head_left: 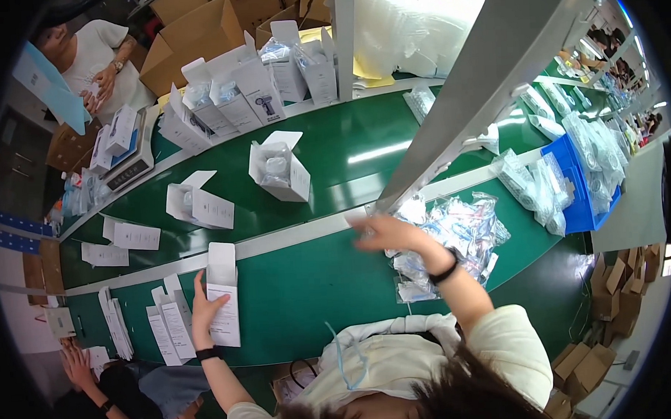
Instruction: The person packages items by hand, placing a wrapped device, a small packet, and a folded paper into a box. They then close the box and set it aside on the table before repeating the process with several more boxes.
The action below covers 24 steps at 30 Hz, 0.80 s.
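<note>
My left hand [206, 310] grips a white carton [224, 328] with its top flap raised, at the near side of the green table. The thumb lies across its printed face and the fingers run along its left side. My right hand [386, 233] is in the air by the left edge of a heap of clear plastic packets [462, 238], with pale and blue items inside them. Motion smears its fingers, so I cannot make out whether it holds anything. Left of the held carton stand more white cartons [173, 322] and a stack of flat booklets [115, 324].
Open cartons, one with a bubble-wrapped item [277, 167], stand on the green belt [334, 158] beyond a pale rail [299, 239]. A grey post [479, 79] slants overhead. A blue bin [578, 179] of bubble-wrapped pieces is at right. Other people sit or stand at left.
</note>
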Available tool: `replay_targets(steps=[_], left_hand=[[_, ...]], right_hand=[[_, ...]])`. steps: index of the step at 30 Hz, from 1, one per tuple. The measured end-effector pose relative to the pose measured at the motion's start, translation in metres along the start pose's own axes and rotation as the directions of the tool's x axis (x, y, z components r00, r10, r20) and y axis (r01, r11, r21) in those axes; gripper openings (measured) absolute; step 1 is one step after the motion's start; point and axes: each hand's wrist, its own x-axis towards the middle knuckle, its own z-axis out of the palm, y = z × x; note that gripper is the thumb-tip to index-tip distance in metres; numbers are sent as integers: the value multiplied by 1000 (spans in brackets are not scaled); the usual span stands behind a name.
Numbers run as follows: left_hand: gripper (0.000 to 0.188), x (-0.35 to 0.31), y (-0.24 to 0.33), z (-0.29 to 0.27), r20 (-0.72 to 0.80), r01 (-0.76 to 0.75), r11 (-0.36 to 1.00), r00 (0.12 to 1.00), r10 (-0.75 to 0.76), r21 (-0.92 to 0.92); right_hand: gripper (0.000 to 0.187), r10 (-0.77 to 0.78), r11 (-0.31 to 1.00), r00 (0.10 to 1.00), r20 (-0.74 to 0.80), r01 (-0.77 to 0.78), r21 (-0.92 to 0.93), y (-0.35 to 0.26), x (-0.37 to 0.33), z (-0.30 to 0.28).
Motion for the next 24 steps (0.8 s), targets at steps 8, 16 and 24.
replay_targets(steps=[8, 16, 24], left_hand=[[94, -32, 108, 127, 76, -592, 778, 804, 590, 212], [79, -16, 123, 215, 126, -757, 637, 653, 747, 144], [82, -13, 114, 232, 141, -686, 699, 727, 672, 202]], right_hand=[[39, 94, 899, 602, -793, -394, -191, 228, -58, -184], [46, -46, 995, 692, -721, -31, -93, 116, 2, -174], [30, -569, 603, 293, -768, -487, -632, 174, 34, -142]])
